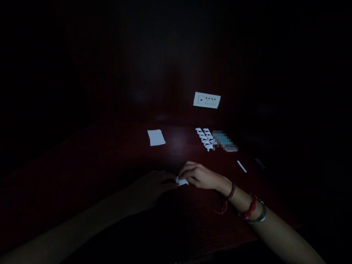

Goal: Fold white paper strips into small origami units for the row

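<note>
A small folded piece of white paper (182, 182) lies low over the dark red table, between my two hands. My left hand (161, 185), in deep shadow, pinches the paper's left side with thumb and fingers. From the right, my right hand (202, 176) has its fingers closed down on the paper's top edge. Bracelets circle my right wrist. Beyond the hands sits a short stack of flat white paper sheets (156, 138). Several small folded paper pieces (205, 138) stand in two rows farther right.
A phone (225, 141), partly pixelated, rests beside the folded pieces. Nearer the right edge of the table (123, 154) are a white paper strip (242, 166) and a dimmer strip (260, 163). A white socket panel (206, 100) is on the back wall. Most surroundings are dark.
</note>
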The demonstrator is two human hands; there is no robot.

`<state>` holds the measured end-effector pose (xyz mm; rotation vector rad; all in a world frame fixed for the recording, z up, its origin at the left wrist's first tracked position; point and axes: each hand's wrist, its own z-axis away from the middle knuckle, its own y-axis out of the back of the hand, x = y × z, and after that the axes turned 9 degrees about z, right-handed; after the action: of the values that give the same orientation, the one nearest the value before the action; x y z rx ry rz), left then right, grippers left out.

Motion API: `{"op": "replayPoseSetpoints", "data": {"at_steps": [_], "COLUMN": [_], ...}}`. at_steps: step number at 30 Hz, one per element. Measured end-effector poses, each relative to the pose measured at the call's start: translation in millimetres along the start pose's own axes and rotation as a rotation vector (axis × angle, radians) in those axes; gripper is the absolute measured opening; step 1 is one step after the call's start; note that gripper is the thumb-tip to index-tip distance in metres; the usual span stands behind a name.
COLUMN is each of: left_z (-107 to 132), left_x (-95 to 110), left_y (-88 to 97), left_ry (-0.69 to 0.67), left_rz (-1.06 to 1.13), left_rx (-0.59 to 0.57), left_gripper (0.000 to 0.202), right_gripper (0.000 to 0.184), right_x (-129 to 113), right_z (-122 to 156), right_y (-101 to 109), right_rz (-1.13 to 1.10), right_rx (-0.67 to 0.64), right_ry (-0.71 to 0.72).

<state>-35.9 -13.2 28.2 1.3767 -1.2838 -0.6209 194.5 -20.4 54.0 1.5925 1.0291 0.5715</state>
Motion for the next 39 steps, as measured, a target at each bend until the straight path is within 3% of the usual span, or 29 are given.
{"op": "replayPoseSetpoints", "data": {"at_steps": [6, 16, 26, 39], "left_z": [-1, -6, -5, -2], "left_x": [-2, -7, -6, -6], "left_y": [0.0, -2.4, 2.3, 5.3], "left_ry": [-0.009, 0.016, 0.022, 0.022], "left_rz": [-0.01, -0.044, -0.037, -0.045], "left_rx": [-0.004, -0.01, -0.018, -0.049], "left_gripper": [0.054, 0.052, 0.054, 0.059], "right_gripper": [0.029, 0.024, 0.034, 0.028], "right_x": [1, -9, -6, 2], "right_z": [3, 0, 7, 12], "right_y": [-1, 3, -1, 2], "right_rz": [0.108, 0.413, 0.252, 0.215], "right_rx": [0.035, -0.094, -0.032, -0.015], "right_ry": [-0.058, -0.081, -0.176, -0.186]}}
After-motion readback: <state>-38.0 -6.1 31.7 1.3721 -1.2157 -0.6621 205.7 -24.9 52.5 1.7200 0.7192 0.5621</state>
